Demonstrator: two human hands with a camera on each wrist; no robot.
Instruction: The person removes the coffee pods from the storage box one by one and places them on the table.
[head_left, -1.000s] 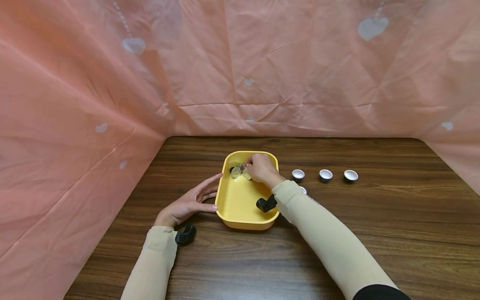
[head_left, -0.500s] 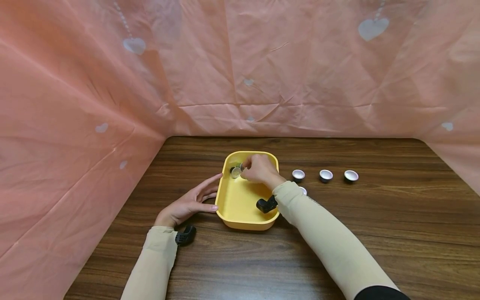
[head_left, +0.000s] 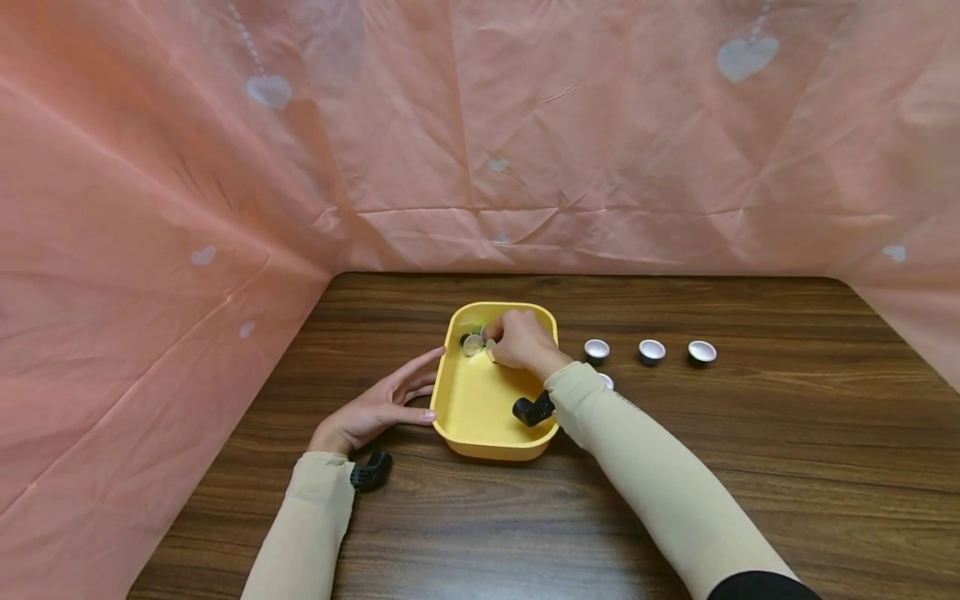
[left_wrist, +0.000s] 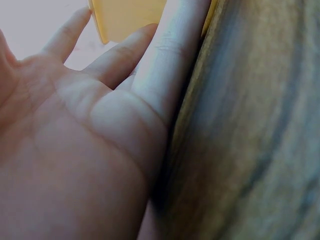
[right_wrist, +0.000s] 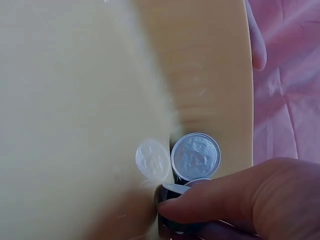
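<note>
A yellow tray (head_left: 491, 451) stands on the table. My left hand (head_left: 378, 406) lies along its left side with fingers extended, thumb and fingertips touching the tray's side. Inside the tray's far part, my right hand (head_left: 522, 337) pinches a small dark cup (right_wrist: 175, 188) with a pale rim; the thumb lies across its side and much of it is hidden. A cup with a shiny silvery round top (right_wrist: 196, 156) sits close by, and a translucent round shape (right_wrist: 152, 159), maybe a reflection, shows beside it. More cups are partly hidden behind the hand.
Right of the tray, small dark cups with whitish tops (head_left: 652, 351) stand in a row on the wooden table (head_left: 787, 467). Another cup (head_left: 606, 381) is partly covered by my right forearm. Pink cloth (head_left: 600, 167) hangs around the table's back and left side.
The round top beside my right fingers went out of sight half a second ago. Its edge now shows at the fingertips, turned more sideways. My left hand and the tray have stayed still.
</note>
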